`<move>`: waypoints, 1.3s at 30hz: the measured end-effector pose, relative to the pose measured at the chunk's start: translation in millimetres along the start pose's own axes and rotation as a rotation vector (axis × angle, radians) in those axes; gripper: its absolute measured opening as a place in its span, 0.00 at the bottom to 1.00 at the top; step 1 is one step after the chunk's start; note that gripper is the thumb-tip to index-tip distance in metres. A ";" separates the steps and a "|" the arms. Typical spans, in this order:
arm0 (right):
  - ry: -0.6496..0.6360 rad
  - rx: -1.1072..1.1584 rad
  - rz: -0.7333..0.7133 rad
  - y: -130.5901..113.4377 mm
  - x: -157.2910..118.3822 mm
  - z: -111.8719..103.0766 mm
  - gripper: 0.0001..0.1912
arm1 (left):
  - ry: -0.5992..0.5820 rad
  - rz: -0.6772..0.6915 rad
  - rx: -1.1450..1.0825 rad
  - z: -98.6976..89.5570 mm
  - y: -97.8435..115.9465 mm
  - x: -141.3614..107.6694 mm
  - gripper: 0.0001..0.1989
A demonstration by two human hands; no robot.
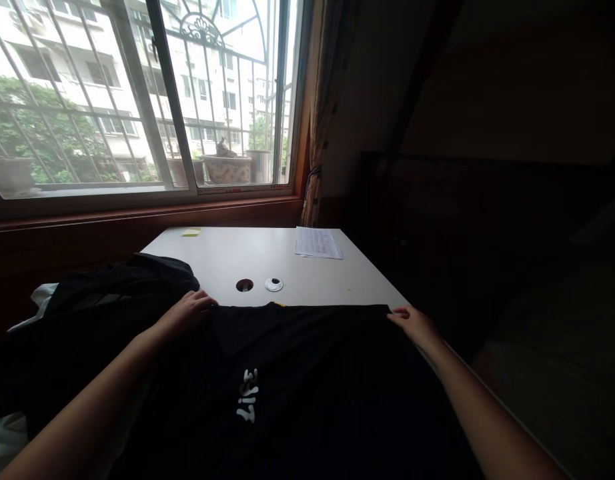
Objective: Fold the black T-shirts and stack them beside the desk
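Observation:
A black shirt (317,387) with white "LIFE" lettering lies spread over the near part of the white table, its far edge running almost straight across. My left hand (193,307) pinches that edge at its left end, close to a heap of dark clothes (97,320). At the opposite end, the fingers and thumb of my right hand (412,325) close on the shirt's right corner by the table's side. Between both hands the fabric looks fairly taut, with a few soft folds. A small yellow bit (278,305) shows at the far edge.
On the white table (257,253) are printed papers (317,243), a yellow note (191,232), a round hole (244,285) and a round white grommet (274,285). Behind stand a barred window (227,100) and a curtain (315,133). White cloth (7,437) shows at left.

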State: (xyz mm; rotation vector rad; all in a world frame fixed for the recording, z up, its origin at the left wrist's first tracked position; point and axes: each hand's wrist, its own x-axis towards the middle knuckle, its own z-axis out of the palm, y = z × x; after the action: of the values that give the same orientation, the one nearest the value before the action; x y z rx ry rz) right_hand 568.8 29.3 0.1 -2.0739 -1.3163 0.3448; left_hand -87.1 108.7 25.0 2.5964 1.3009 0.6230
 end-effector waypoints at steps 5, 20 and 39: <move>-0.061 0.106 0.043 -7.7 2.3 -1.3 0.14 | 0.056 0.004 -0.021 5.9 -6.8 -1.2 0.14; -0.110 0.628 0.187 -36.7 7.6 4.6 0.06 | 0.151 -0.062 -0.047 13.3 -8.5 -2.6 0.10; -0.334 0.788 0.148 -49.0 7.5 -0.2 0.16 | -0.115 -0.130 -0.134 7.6 4.5 37.8 0.18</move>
State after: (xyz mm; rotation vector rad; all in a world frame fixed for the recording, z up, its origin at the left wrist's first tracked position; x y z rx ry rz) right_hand 537.6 49.8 32.7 -1.4674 -0.9669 1.1146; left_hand -60.4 136.2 30.6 2.3814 1.3308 0.5126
